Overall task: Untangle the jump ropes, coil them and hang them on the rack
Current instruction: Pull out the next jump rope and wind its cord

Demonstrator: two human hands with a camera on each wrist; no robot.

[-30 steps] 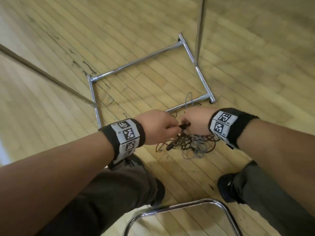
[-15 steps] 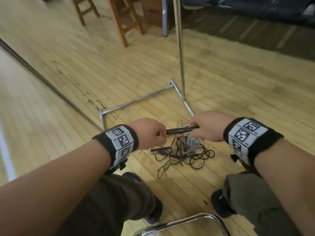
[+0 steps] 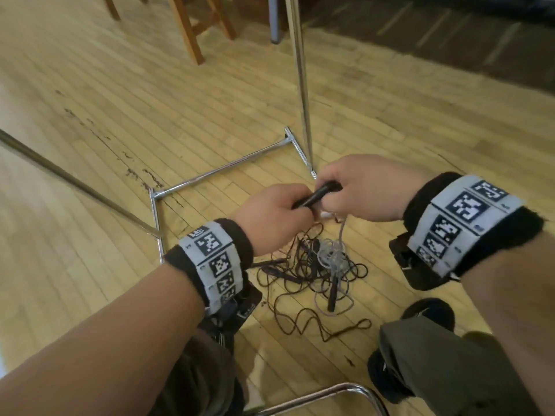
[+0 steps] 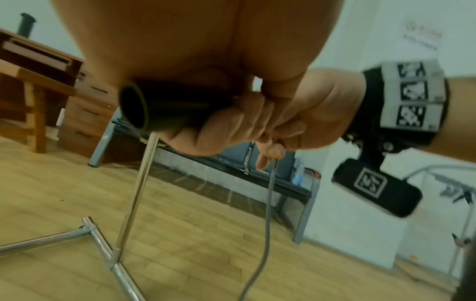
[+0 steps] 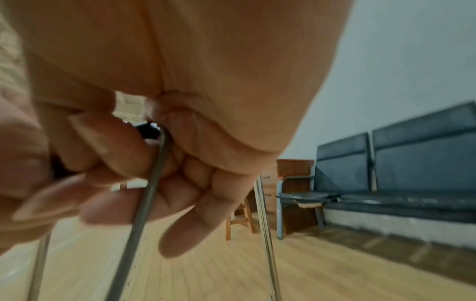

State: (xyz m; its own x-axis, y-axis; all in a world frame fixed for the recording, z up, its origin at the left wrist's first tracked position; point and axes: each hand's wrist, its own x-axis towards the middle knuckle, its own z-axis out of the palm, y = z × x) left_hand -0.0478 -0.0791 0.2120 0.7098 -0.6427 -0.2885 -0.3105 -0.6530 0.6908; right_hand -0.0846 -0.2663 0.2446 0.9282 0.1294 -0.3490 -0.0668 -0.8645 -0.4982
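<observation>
Both hands hold one black jump-rope handle (image 3: pixel 315 196) above the floor. My left hand (image 3: pixel 279 217) grips its near end; in the left wrist view the handle (image 4: pixel 165 112) shows its hollow end. My right hand (image 3: pixel 357 187) curls round the far end and pinches the grey rope (image 5: pixel 152 179) leaving it. That grey rope (image 3: pixel 341 232) hangs down to a tangled pile of dark and clear ropes (image 3: pixel 315 265) on the wood floor, with other black handles lying in it. The chrome rack's base (image 3: pixel 222 169) and upright pole (image 3: pixel 300 79) stand just beyond.
A slanted metal bar (image 3: pixel 75 181) crosses the left side. A chrome chair frame (image 3: pixel 324 391) is at the bottom edge between my legs. Wooden stool legs (image 3: pixel 192 31) and a bench leg (image 3: pixel 274 19) stand at the back. Dark seats (image 5: pixel 399 163) line the wall.
Both hands have lifted the black handle up from the pile, and the grey rope now hangs from it. The hands have drawn closer together on the handle.
</observation>
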